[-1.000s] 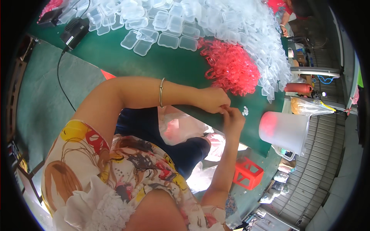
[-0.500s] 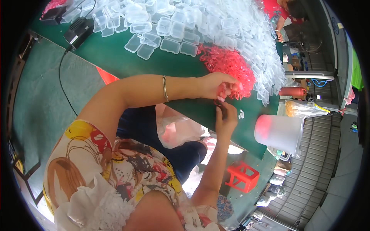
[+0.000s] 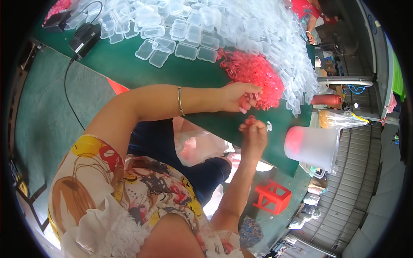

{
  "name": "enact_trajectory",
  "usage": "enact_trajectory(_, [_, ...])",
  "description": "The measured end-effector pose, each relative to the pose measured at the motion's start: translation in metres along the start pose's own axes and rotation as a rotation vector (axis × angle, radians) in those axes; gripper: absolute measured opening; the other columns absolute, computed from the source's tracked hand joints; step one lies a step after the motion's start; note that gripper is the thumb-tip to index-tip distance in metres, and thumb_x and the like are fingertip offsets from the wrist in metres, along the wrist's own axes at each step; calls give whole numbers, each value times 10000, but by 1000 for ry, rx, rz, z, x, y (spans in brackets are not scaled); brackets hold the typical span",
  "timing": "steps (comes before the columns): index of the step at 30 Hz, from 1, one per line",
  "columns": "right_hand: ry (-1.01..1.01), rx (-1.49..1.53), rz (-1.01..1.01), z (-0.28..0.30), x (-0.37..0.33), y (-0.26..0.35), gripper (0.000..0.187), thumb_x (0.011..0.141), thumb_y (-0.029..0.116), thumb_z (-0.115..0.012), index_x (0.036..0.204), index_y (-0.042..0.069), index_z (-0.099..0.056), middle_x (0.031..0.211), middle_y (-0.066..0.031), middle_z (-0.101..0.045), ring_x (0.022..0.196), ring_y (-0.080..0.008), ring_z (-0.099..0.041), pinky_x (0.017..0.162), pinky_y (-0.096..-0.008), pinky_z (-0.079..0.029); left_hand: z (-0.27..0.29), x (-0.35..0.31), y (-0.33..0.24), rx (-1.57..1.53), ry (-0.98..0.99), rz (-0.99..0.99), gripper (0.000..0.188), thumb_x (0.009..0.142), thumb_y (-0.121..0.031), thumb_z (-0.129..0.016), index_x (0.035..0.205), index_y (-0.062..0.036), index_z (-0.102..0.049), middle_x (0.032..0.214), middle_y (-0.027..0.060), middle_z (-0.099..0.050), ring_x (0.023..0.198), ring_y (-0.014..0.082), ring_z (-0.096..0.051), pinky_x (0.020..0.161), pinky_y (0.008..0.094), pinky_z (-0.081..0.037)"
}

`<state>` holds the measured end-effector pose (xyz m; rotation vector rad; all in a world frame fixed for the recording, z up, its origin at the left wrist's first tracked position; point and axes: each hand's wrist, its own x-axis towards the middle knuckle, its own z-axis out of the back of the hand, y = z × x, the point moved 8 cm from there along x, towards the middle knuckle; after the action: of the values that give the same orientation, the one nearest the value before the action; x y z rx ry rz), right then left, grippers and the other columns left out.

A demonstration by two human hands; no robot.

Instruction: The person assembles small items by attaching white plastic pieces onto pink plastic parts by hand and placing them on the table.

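My left hand (image 3: 238, 97), with a bangle (image 3: 180, 100) on its wrist, is curled round several small red plastic pieces (image 3: 254, 96) at the near edge of a red pile. My right hand (image 3: 255, 139) is just below it, a short gap apart. A small red plastic piece (image 3: 251, 119) is pinched in its fingertips, blurred by motion. The pile of glossy, translucent red plastic pieces (image 3: 254, 73) lies on the green table (image 3: 202, 77). A few small white bits (image 3: 269, 126) rest on the table to the right of my right hand.
Clear plastic boxes (image 3: 186, 51) are heaped across the far table. A black adapter (image 3: 84, 39) with a cable lies at left. At right are a translucent bucket (image 3: 316, 144) with something pink inside and a red stool (image 3: 272, 196). A co-worker's hand (image 3: 310, 38) shows at the far right.
My hands have come apart: they were together at the fingertips, and now my right hand is lower with a red piece in its pinch. My left hand has barely moved.
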<state>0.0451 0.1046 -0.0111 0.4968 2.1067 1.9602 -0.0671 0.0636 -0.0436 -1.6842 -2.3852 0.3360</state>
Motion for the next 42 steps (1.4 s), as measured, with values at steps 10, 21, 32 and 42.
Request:
enact_trajectory(10, [-114,-17,224,-25,8,22,122,937,114,-487,1023,27,-491,1062,-163,-589,886,-222,-612,777,-308,-483,-11,-3,15,63,63,1,197,871,-176,-588,1015,-50,-539,873,54,-560,727,122,-530,629,256,-468])
enact_trajectory(21, [-112,390,-74,24,2,-3,225,938,220,-497,988,2,-530,844,-90,-594,699,-160,-549,618,-268,-442,-23,-17,9,840,64,-4,384,762,-215,-711,1090,-38,-616,647,-12,-504,548,66,-450,455,193,-310])
enact_trajectory(32, [-384,-671,148,95,7,16,179,913,171,-541,921,10,-619,775,-87,-629,608,-146,-560,536,-247,-449,-38,-19,16,1500,225,-300,239,727,-130,-643,945,-32,-647,779,80,-647,706,175,-604,642,303,-462])
enact_trajectory(42, [-360,-1807,159,101,54,27,85,766,226,-653,837,190,-682,894,-4,-609,912,-241,-559,732,-421,-423,-32,-22,16,1692,174,-404,199,706,-121,-618,887,-42,-637,772,124,-639,740,303,-627,656,397,-478])
